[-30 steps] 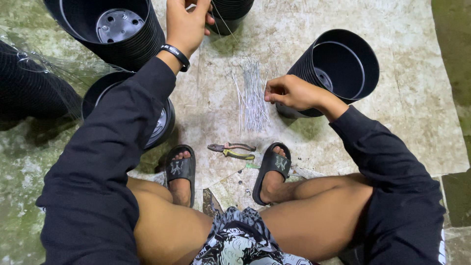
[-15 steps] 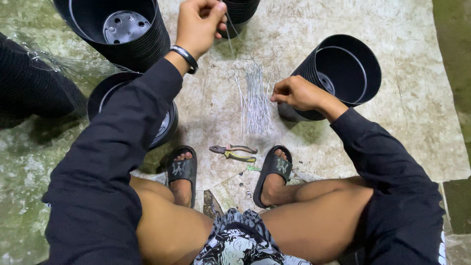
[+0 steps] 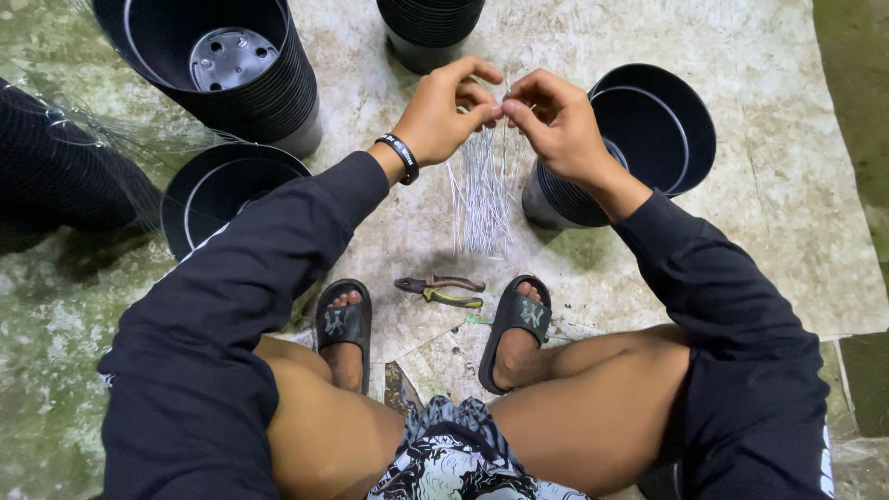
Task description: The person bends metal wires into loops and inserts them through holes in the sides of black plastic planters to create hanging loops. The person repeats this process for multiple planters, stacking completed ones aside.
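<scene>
Head view, the only one going, looks straight down on someone sitting on the floor with both hands up in front of them. Left hand (image 3: 444, 116) and right hand (image 3: 556, 120) are practically touching at the fingertips, and both sets of fingers are pinched shut on what looks like one thin wire (image 3: 505, 116). It's really fine, so I can't swear how it runs between them, but it seems to hang roughly up-and-down from the pinch.

Right under the hands, toward the person, lies the bundle of wires (image 3: 482, 199) on a worn mat (image 3: 787, 213), long axis pointing away from the body. So the supply sits just below and slightly left of the pinch point, about equally close to either hand.

Other stuff: pliers (image 3: 443, 290) with yellow-ish handles lying crosswise between the two sandals (image 3: 519, 329). Black plastic pots all around: a tall stack (image 3: 259, 102) top left, another stack (image 3: 431, 28) at the top edge, one pot (image 3: 218, 190) beside the left arm, and a tipped stack (image 3: 648, 139) just behind the right wrist. Black wristband (image 3: 400, 156) on the left wrist.
</scene>
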`<state>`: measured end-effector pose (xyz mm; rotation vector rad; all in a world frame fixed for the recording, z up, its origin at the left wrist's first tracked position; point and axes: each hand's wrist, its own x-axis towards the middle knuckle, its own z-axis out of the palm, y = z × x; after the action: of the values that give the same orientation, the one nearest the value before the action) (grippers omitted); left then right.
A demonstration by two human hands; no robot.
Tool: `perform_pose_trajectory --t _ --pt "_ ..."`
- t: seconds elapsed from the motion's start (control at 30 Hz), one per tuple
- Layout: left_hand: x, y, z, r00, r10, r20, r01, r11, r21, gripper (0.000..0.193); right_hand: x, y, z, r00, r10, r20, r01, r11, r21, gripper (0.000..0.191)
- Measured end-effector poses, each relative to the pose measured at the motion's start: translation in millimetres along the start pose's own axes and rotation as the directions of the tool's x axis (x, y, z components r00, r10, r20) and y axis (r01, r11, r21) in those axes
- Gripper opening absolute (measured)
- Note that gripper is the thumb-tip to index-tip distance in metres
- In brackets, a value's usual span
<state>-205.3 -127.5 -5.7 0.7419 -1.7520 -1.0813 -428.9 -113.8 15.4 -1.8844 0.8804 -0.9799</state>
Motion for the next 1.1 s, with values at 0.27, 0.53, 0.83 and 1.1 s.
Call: perform_pose_trajectory --t 0.27,0.53,0.83,1.1 --pt "2.1 -15.5 -22.7 0.9 -0.267 0.344 0.263 0.963 0.058 0.029 -3.1 6.6 -21.2 0.999 -0.047 0.006 0.048 0.981 -0.186 0.011" --pt "-22.1 -26.0 -83.2 0.479 -0.745 0.464 0.769 0.611 0.187 0.052 -10.9 37.8 -90.6 0.974 -0.09 -0.206 0.099 0.995 0.032 0.021" --pt "-21.6 -37.7 -89.5 0.571 -0.546 0.613 0.753 0.646 -0.126 0.047 -18.4 72.5 -121.5 0.945 -0.033 -0.325 0.111 0.968 0.224 0.021" --pt "-22.9 -39.7 -92.2 0.7 -0.456 0.55 0.66 0.707 -0.255 0.033 -15.1 68.5 -123.4 0.942 -0.056 -0.331 0.12 0.977 0.178 0.022"
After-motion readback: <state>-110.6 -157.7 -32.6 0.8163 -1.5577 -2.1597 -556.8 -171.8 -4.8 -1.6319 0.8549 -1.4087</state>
